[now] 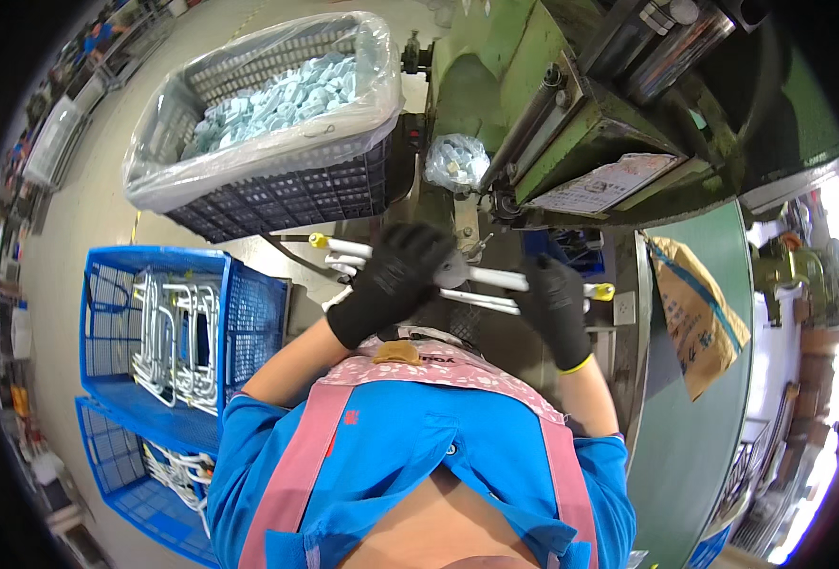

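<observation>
A white bent tube frame (497,278) with yellow end tips lies crosswise in front of my waist. My left hand (402,268), in a black glove, closes around its left part. A small pale rounded piece (452,270) shows just beside those fingers, partly covered. My right hand (553,302), gloved in black too, grips the right part near a yellow tip (600,291). Several tube lengths run between the hands; how they join is hidden by the gloves. Right beyond the frame stands a green machine (505,95), with a metal fixture (466,224) at its base.
At far left, a black crate (286,194) lined with clear plastic holds many pale blue pieces. Blue baskets (248,313) of white tube frames stand at left. A small bag of pieces (457,161) rests by the machine. Brown paper (694,313) lies on the green bench (694,436) at right.
</observation>
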### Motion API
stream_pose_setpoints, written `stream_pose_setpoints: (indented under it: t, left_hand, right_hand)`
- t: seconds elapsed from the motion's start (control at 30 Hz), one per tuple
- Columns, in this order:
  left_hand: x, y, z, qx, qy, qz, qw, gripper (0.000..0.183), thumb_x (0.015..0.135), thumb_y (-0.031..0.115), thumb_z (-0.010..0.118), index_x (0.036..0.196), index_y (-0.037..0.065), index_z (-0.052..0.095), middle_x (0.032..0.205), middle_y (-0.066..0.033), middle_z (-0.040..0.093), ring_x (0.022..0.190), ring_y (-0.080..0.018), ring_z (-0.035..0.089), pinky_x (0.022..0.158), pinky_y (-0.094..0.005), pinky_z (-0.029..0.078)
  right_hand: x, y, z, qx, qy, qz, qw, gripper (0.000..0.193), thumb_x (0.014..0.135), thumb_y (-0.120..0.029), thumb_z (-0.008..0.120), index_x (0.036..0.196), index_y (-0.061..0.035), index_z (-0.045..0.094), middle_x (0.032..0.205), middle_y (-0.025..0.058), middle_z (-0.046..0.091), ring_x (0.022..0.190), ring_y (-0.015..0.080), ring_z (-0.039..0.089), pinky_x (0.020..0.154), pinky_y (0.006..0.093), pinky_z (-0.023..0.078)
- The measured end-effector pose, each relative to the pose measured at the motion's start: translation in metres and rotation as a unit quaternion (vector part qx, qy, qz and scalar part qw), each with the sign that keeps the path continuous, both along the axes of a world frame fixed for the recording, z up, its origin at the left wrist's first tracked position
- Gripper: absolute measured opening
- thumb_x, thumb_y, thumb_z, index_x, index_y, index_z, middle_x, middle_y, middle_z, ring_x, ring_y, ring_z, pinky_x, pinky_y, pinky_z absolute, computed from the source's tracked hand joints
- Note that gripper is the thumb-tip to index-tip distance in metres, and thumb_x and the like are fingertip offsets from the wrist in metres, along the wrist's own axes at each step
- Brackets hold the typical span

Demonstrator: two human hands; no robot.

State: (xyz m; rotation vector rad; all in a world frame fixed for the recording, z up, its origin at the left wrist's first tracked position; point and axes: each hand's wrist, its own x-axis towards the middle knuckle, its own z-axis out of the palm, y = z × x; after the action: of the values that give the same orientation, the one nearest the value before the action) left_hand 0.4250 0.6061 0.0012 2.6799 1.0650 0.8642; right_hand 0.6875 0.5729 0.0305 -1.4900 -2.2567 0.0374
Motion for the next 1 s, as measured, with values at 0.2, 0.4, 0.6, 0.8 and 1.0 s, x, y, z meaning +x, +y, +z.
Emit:
stream_pose_setpoints:
  t: [0.2,0.4,0.6,0.8,1.0]
  left_hand:
    - [0.06,-0.019,-0.059,-0.278,-0.154,-0.053,0.947,0.047,0.072,0.023,0.072,0.114,0.007,0.057,0.096,-0.0165,0.062,0.087,-0.0356,0.06,0.075,-0.0444,0.048]
    - [0.065,-0.039,-0.07,-0.336,-0.128,0.114,0.926,0.044,0.067,0.038,0.075,0.098,0.007,0.067,0.09,-0.0186,0.064,0.088,-0.035,0.062,0.076,-0.0431,0.048]
    - [0.01,-0.034,-0.033,-0.411,-0.278,0.0,0.869,0.033,0.071,0.025,0.076,0.093,0.001,0.068,0.086,-0.0121,0.068,0.078,-0.0247,0.065,0.07,-0.0342,0.05]
    - [-0.092,-0.015,-0.013,-0.217,-0.443,-0.228,0.839,0.034,0.087,0.026,0.058,0.065,0.0,0.059,0.07,-0.0143,0.062,0.064,-0.0269,0.059,0.056,-0.037,0.044]
    - [-0.158,-0.001,-0.081,-0.275,-0.475,0.102,0.83,0.02,0.076,0.017,0.068,0.078,-0.001,0.061,0.076,-0.0141,0.064,0.069,-0.0256,0.062,0.063,-0.0369,0.049]
  right_hand:
    - [-0.028,-0.018,0.007,0.008,0.018,0.165,0.986,0.033,0.073,-0.016,0.066,0.103,-0.0034,0.062,0.094,0.0141,0.063,0.082,0.0311,0.059,0.072,0.0441,0.045]
    - [0.03,-0.069,-0.033,-0.319,0.268,0.153,0.896,0.019,0.077,-0.012,0.068,0.095,-0.0058,0.069,0.092,0.0132,0.067,0.086,0.0302,0.064,0.076,0.038,0.05]
    - [0.081,-0.078,-0.077,-0.41,0.3,0.055,0.859,0.019,0.085,-0.014,0.062,0.099,-0.0033,0.066,0.096,0.0138,0.066,0.091,0.0284,0.063,0.08,0.0376,0.05]
    - [0.094,-0.07,-0.084,-0.361,0.315,0.016,0.878,0.023,0.087,-0.013,0.06,0.106,-0.0003,0.063,0.102,0.0159,0.064,0.094,0.0274,0.062,0.081,0.0371,0.051]
    - [0.093,-0.067,-0.098,-0.312,0.31,0.009,0.898,0.027,0.089,-0.011,0.057,0.112,0.0027,0.059,0.108,0.0179,0.063,0.098,0.0263,0.062,0.083,0.0367,0.052]
